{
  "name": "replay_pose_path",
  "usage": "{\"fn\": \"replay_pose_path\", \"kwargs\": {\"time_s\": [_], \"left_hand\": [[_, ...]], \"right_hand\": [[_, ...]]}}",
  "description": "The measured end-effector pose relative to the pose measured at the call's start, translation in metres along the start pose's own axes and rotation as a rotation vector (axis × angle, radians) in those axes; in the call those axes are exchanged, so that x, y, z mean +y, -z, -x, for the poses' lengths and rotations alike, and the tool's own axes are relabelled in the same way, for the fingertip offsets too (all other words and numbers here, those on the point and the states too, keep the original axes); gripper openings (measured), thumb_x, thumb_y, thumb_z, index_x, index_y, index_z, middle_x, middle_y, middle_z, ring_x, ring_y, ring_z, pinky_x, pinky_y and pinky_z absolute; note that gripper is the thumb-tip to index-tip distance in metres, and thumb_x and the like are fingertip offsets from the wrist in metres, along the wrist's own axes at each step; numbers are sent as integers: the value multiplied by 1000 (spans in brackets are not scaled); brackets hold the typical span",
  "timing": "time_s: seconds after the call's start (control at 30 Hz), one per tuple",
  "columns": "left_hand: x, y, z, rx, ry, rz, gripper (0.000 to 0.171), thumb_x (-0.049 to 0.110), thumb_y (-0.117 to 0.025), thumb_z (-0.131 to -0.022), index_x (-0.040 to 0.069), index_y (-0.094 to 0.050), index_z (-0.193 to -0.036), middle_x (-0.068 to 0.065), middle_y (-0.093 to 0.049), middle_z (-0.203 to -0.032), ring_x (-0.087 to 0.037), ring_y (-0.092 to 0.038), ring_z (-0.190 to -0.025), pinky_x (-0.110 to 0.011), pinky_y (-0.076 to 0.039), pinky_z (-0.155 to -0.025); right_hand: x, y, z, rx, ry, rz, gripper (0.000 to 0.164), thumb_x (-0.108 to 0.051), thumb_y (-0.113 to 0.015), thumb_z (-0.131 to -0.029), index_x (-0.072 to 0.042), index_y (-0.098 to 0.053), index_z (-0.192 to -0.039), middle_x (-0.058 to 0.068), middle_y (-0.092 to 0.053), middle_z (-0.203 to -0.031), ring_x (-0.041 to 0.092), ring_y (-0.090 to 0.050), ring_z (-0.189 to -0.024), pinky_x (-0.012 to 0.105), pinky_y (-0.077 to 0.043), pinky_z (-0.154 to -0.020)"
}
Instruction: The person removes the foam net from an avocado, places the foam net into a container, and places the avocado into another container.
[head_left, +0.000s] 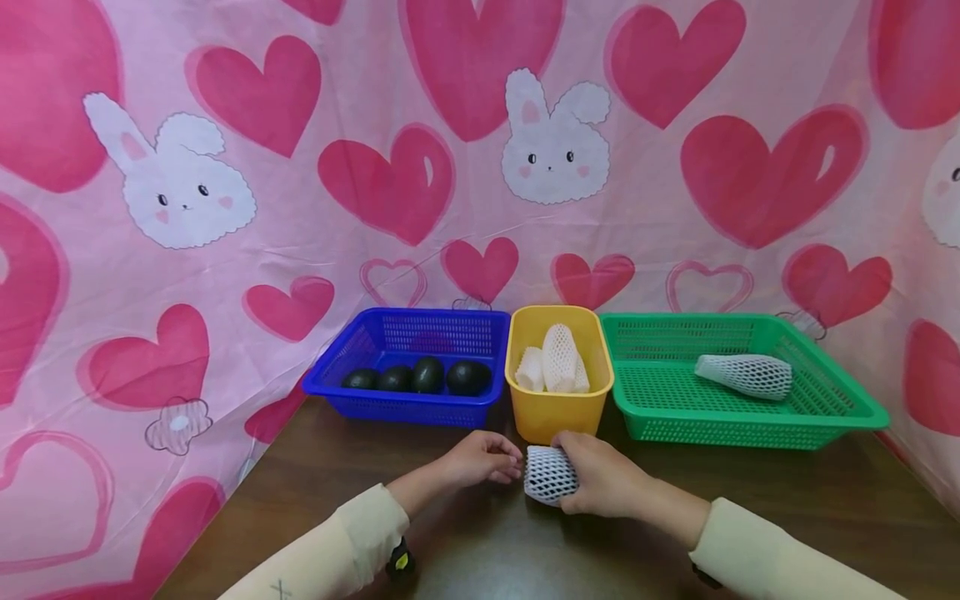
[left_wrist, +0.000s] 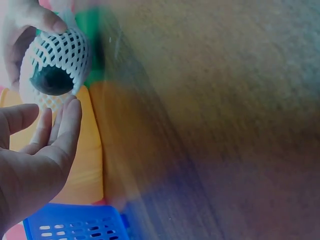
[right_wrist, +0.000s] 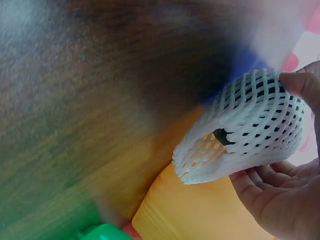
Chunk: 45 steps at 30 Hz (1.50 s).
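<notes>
Head view: right hand (head_left: pixel 609 478) curls round foam net (head_left: pixel 550 477).

Between the hands, most of a dark rounded fruit (left_wrist: pixel 52 81) is hidden by a white foam-net sleeve (head_left: pixel 550 477), itself partly covered by the right hand (head_left: pixel 603 479). Beyond the left hand (head_left: pixel 483 458), a blue perforated plastic basket (left_wrist: pixel 75 212) is cut off by the left-wrist view's lower edge. Beneath both hands, the brown wooden tabletop (right_wrist: pixel 75 100) is blurred in the wrist views.

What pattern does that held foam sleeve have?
The foam sleeve is a white open lattice, clearest in the right wrist view.
</notes>
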<state>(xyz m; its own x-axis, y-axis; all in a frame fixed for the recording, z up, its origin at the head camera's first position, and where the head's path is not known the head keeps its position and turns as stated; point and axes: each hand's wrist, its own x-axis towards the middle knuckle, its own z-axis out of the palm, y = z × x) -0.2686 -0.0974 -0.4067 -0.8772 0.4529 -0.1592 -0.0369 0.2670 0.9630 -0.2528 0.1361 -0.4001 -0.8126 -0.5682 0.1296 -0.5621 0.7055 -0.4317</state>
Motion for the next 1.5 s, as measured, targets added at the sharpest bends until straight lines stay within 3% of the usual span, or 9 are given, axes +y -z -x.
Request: {"fn": "replay_pose_path", "kwargs": {"time_s": [0.67,1.2,1.5], "left_hand": [[-6,-5,0,-33,-16,36,13,-4,-61,-91,-10,-63,-102,-12,-68,-89,-28,-69,-83,-40,-56,-76],[-5,-12,-8,-44,-37,43,19,-4,-64,-88,-13,-61,-104,-11,-67,-89,-18,-65,-79,-37,-56,-76],[-6,-12,-6,-36,-15,47,20,-4,-67,-87,-12,-62,-105,-11,-68,-89,-18,-65,-78,-38,-56,-75]], "right_hand": [[0,1,5,-4,59,29,73,-39,-85,-73,-1,-50,-125,8,-57,-114,22,-55,-100,47,-47,-90],[5,11,10,-68,32,-10,81,-38,-85,-72,-1,-46,-133,10,-54,-123,25,-52,-106,51,-44,-95],[18,15,22,-104,-1,9,74,-39,-84,-74,2,-53,-128,9,-60,-116,24,-57,-99,48,-48,-87]]}}
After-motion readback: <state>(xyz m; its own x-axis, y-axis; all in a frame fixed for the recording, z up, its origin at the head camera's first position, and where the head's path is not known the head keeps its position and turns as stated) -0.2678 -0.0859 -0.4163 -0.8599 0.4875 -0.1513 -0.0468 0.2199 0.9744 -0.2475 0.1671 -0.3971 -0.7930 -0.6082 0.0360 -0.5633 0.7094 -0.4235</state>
